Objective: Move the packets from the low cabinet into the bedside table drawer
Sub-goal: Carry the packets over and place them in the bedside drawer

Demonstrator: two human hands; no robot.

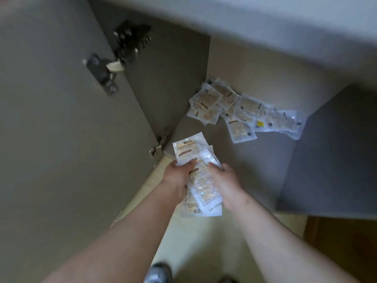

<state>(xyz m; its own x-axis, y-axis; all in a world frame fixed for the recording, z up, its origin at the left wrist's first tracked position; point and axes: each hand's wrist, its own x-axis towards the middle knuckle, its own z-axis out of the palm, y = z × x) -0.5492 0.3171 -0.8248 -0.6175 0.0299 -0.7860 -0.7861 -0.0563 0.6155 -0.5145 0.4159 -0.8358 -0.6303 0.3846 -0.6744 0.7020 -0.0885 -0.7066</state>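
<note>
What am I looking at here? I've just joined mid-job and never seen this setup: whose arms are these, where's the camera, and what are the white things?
There is no machine here: a person works with bare hands. The single picture comes from a camera worn on their head, looking forward and down. The left hand and right hand together grip a bundle of packets at the mouth of the low cabinet. Its door stands open on the left. More loose packets lie heaped inside, toward the back corner.
</note>
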